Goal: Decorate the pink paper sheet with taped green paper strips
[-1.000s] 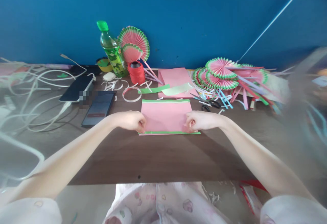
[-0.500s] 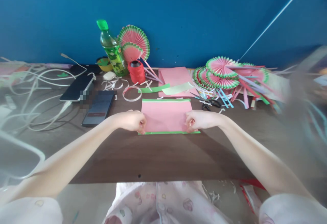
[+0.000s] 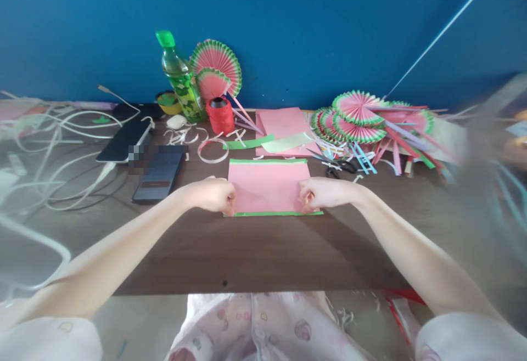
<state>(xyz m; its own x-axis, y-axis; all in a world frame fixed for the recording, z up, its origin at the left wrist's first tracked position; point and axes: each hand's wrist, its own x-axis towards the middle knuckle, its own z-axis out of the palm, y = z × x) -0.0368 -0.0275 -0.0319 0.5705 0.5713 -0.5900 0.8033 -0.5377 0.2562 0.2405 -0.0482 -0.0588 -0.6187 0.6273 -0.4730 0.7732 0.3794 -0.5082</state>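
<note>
A pink paper sheet with green strips along its near and far edges lies flat on the dark wooden table. My left hand is closed in a pinch on the sheet's near left corner. My right hand pinches the near right corner the same way. Both sets of fingers are curled tight on the near edge.
Behind the sheet lie more pink paper, a red ribbon spool, a green bottle, paper fans and a pile of fans and strips. Scissors lie at right. Two phones and white cables are at left.
</note>
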